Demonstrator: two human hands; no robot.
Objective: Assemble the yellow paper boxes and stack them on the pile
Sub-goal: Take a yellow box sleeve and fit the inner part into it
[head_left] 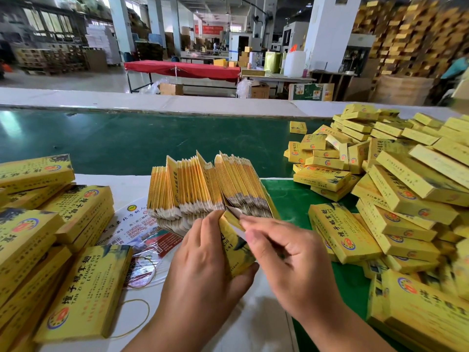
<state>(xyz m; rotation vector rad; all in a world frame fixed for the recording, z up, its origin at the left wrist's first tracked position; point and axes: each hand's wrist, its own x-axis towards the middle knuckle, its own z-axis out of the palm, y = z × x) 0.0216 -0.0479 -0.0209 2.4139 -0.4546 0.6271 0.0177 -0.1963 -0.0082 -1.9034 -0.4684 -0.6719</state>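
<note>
**Box Being Folded at the Desk's Near Edge**

Near the desk's (253, 326) front edge, the left hand (203, 262) grips a yellow paper box (234, 252), while the right hand (289, 260) pinches its white end flap. Assembled yellow boxes (406, 189) pile along the right edge.

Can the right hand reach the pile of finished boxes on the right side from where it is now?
Probably yes. The right hand is pinching a flap of the box that the left hand holds, and the pile lies just to its right with nothing between.
</note>
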